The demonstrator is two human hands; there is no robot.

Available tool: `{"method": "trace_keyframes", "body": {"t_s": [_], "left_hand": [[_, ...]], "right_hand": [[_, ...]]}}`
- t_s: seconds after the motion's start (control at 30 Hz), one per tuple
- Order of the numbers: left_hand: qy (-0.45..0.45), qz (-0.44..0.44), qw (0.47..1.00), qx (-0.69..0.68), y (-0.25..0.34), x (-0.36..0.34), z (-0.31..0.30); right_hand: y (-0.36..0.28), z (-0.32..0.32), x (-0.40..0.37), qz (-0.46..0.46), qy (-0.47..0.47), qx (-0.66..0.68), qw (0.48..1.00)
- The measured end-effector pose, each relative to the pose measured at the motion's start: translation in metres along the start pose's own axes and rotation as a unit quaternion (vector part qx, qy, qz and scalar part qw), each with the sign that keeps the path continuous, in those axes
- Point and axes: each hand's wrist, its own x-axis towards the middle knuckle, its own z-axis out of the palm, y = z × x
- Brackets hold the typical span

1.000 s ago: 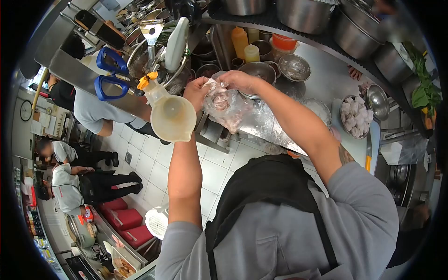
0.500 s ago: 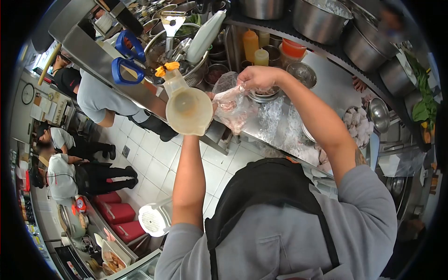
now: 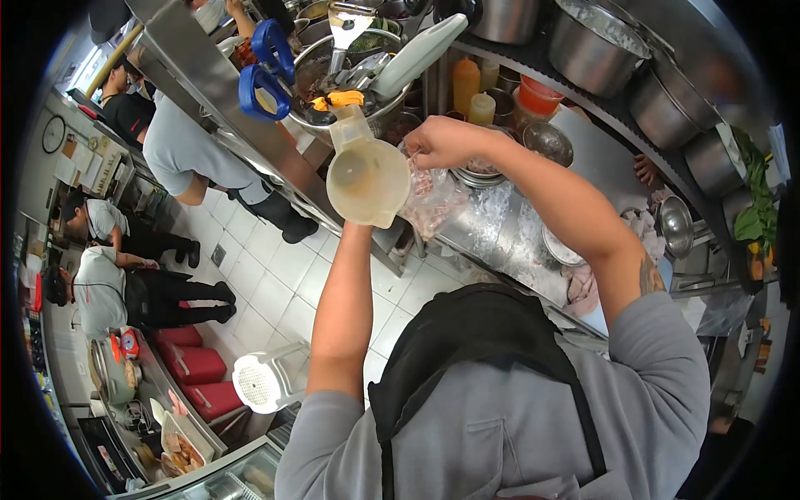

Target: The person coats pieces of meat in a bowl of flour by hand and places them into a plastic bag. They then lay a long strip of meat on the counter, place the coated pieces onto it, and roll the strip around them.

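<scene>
With its fingers closed, my right hand (image 3: 442,143) pinches the top of a clear plastic bag (image 3: 429,208). Pale pinkish pieces, which look like raw meat, show through the plastic. My left forearm (image 3: 343,308) reaches up toward the bag's left side. A translucent measuring jug (image 3: 368,182), nearer the camera, covers my left hand, so its fingers and any hold on the bag are hidden. Below the bag lie the edge of the steel worktop (image 3: 521,225) and the tiled floor. Just behind my right hand stand stacked metal bowls (image 3: 481,175).
Blue-handled scissors (image 3: 267,71) hang beside the jug. Sauce bottles (image 3: 482,108) and a red container (image 3: 540,96) stand at the back. Steel pots (image 3: 598,50) line the shelf. Raw meat (image 3: 582,287) lies at the worktop's front. Co-workers (image 3: 104,283) stand at left; a white stool (image 3: 257,383) is on the floor.
The view has shifted, moving the jug and scissors right and slightly up in the picture. My right hand still holds the bag; the left fingers, partly visible before, are now behind the jug.
</scene>
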Motion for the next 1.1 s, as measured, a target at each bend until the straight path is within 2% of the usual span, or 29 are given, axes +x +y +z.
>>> {"method": "trace_keyframes", "body": {"t_s": [0.07, 0.17, 0.27, 0.37, 0.47, 0.53, 0.6, 0.67, 0.77, 0.8, 0.87, 0.93, 1.0, 1.07, 1.1], "left_hand": [[0.029, 0.008, 0.999, 0.015, -0.002, 0.0, 0.003], [0.087, 0.069, 0.975, 0.194, 0.03, -0.011, -0.001], [0.099, 0.092, 0.958, 0.254, 0.021, -0.01, -0.006], [0.073, 0.001, 0.981, 0.182, 0.017, -0.017, -0.006], [0.112, 0.082, 0.96, 0.242, -0.013, -0.026, -0.014], [0.13, 0.117, 0.976, 0.129, -0.033, -0.034, -0.014], [0.139, 0.139, 0.978, 0.071, -0.043, -0.045, -0.015], [0.14, 0.149, 0.976, 0.07, -0.031, -0.055, -0.017], [0.095, 0.096, 0.987, 0.088, -0.018, -0.063, -0.025], [0.099, 0.103, 0.986, 0.091, -0.018, -0.065, -0.026], [0.105, 0.116, 0.983, 0.097, -0.018, -0.068, -0.026], [0.105, 0.102, 0.98, 0.134, -0.062, -0.05, -0.018], [0.047, 0.024, 0.976, 0.211, -0.069, -0.03, -0.011], [-0.063, -0.108, 0.936, 0.329, -0.037, -0.002, -0.01], [-0.043, -0.079, 0.92, 0.382, -0.047, 0.008, -0.011]], "right_hand": [[0.006, 0.011, 0.003, -0.01, 0.042, -0.022, 0.999], [0.005, 0.019, 0.006, -0.024, 0.083, -0.047, 0.995], [0.005, 0.028, 0.011, -0.012, 0.09, -0.061, 0.994], [0.012, 0.031, 0.013, 0.004, 0.098, -0.049, 0.994], [0.025, 0.034, 0.014, 0.006, 0.1, -0.034, 0.994], [0.036, 0.04, 0.017, 0.018, 0.108, -0.01, 0.994], [0.046, 0.052, 0.023, 0.043, 0.124, 0.034, 0.991], [0.054, 0.068, 0.032, 0.075, 0.14, 0.05, 0.986], [0.067, 0.096, 0.045, 0.152, 0.135, 0.124, 0.971], [0.073, 0.106, 0.049, 0.182, 0.129, 0.155, 0.962], [0.087, 0.133, 0.055, 0.175, 0.137, 0.117, 0.968], [0.087, 0.14, 0.056, 0.198, 0.111, 0.037, 0.973], [0.089, 0.149, 0.047, 0.194, 0.08, -0.035, 0.977], [0.097, 0.152, 0.039, 0.181, 0.065, -0.086, 0.978], [0.102, 0.152, 0.034, 0.172, 0.065, -0.1, 0.978]]}}
